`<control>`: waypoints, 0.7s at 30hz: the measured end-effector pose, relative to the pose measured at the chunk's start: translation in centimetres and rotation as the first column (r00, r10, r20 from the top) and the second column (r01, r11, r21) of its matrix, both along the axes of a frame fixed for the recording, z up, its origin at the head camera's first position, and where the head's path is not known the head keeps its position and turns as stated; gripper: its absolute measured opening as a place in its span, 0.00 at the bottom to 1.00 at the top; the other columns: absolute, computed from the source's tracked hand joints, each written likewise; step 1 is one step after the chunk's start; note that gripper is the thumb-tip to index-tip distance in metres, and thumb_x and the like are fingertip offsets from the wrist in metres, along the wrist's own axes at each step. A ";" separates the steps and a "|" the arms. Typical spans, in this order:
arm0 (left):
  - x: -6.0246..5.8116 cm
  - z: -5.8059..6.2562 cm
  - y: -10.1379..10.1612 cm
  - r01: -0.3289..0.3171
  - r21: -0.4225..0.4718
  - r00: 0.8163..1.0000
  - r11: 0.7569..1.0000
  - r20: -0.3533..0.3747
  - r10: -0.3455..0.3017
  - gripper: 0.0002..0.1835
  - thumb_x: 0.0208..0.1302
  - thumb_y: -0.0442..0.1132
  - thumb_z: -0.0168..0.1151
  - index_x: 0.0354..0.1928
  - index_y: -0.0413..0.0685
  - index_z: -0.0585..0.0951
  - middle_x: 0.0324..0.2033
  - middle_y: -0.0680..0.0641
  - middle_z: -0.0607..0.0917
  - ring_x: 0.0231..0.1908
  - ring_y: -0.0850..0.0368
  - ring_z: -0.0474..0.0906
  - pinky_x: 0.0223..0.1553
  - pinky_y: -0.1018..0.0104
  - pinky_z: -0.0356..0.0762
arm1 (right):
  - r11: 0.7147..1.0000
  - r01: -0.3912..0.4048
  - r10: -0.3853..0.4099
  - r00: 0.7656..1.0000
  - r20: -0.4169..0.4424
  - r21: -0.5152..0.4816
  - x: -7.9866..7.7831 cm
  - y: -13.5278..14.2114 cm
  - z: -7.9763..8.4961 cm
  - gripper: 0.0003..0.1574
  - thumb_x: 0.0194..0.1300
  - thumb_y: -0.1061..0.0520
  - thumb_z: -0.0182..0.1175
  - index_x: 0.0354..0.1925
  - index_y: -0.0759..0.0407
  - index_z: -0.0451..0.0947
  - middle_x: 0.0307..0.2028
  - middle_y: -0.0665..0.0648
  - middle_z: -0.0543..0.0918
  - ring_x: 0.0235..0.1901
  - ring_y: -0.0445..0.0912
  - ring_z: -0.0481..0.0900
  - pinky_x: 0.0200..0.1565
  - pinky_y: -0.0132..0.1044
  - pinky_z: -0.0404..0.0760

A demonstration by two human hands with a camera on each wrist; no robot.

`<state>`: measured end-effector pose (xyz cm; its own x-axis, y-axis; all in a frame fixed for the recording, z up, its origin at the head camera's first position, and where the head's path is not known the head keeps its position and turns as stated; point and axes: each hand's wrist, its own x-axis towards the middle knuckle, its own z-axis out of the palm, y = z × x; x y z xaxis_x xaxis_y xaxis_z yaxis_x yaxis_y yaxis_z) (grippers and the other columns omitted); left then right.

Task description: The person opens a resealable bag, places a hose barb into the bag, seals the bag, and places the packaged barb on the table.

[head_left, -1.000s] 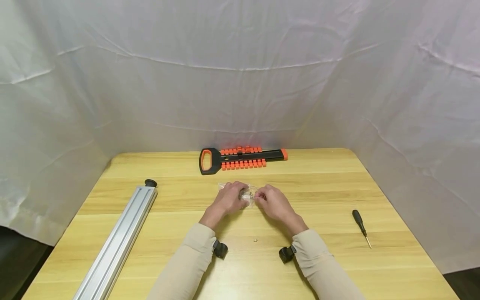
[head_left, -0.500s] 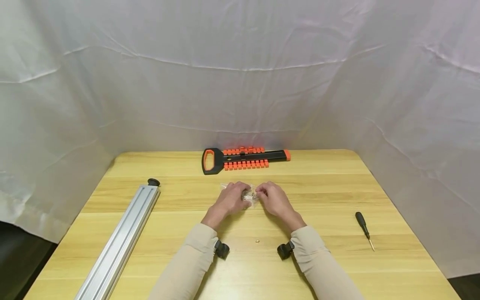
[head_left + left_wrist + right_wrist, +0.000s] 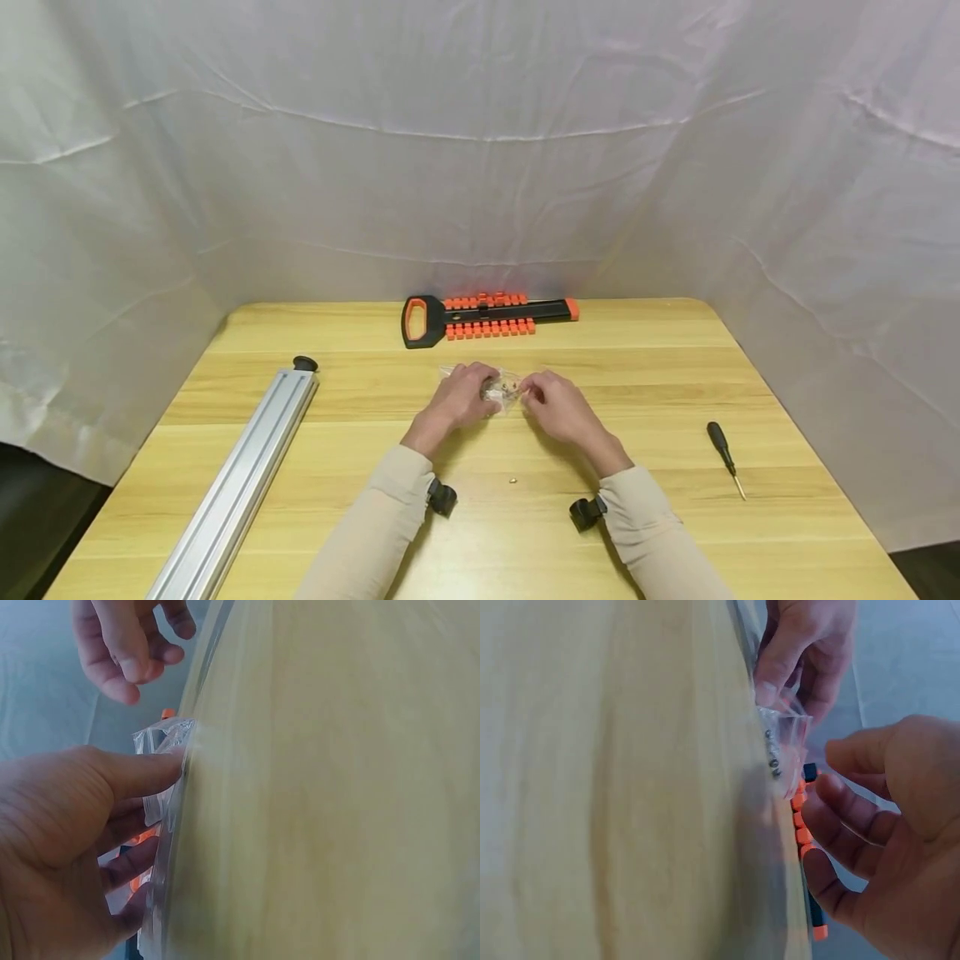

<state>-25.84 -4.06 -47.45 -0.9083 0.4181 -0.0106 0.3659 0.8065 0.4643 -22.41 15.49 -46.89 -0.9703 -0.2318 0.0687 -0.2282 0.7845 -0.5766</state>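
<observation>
A small clear plastic bag [image 3: 510, 386] lies on the table, its near side under my left hand [image 3: 459, 398]. The left thumb and fingers hold the bag. Several small dark metal pieces [image 3: 772, 756] show inside it in the right wrist view; their exact kind is too small to tell. Just right of the bag is my right hand [image 3: 561, 408], its fingers loosely curved and apart from the plastic. Nothing is visible between those fingers in the right wrist view. A tiny gold-coloured piece [image 3: 513, 480] lies on the table between the forearms.
At the back lies a black and orange tool [image 3: 487, 317] with a looped handle and rows of orange blocks. A long silver metal rail [image 3: 240, 475] with a black round end [image 3: 304, 364] stretches along the left. On the right is a black-handled screwdriver [image 3: 722, 446].
My right hand has drawn back a little to the right, away from the bag. The left hand stays in place on the bag.
</observation>
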 end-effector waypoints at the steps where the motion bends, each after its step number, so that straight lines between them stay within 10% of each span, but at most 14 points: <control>1: 0.0 0.0 0.0 -0.002 -0.001 1.000 1.000 0.003 0.002 0.29 0.60 0.48 0.68 0.63 0.52 0.75 0.62 0.51 0.77 0.58 0.50 0.71 0.60 0.55 0.71 | 1.000 -0.010 0.010 1.000 -0.001 0.003 0.2 0.0 0.1 0.08 0.68 0.58 0.57 0.42 0.53 0.82 0.36 0.49 0.80 0.37 0.42 0.76 0.43 0.39 0.78; 13: 0.1 0.3 0.0 0.005 -0.004 1.000 1.000 0.014 -0.005 0.29 0.59 0.47 0.69 0.62 0.52 0.75 0.62 0.50 0.77 0.59 0.50 0.71 0.61 0.55 0.70 | 0.989 -0.150 0.150 0.988 0.024 0.014 2.3 0.0 0.4 0.05 0.62 0.59 0.62 0.38 0.53 0.82 0.32 0.45 0.78 0.33 0.37 0.75 0.39 0.32 0.78; 21: 0.0 0.4 0.1 0.011 -0.019 1.000 1.000 0.011 -0.011 0.29 0.60 0.47 0.68 0.62 0.51 0.75 0.61 0.50 0.77 0.58 0.50 0.71 0.60 0.56 0.71 | 0.933 -0.361 0.359 0.929 0.091 0.004 3.4 0.5 0.2 0.05 0.62 0.58 0.64 0.37 0.50 0.81 0.31 0.42 0.80 0.33 0.35 0.76 0.39 0.30 0.78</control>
<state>-25.88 -3.97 -47.02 -0.9036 0.4274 -0.0283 0.3695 0.8112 0.4533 -19.00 15.96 -46.68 -0.8236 -0.5668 -0.0207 -0.4469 0.6709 -0.5918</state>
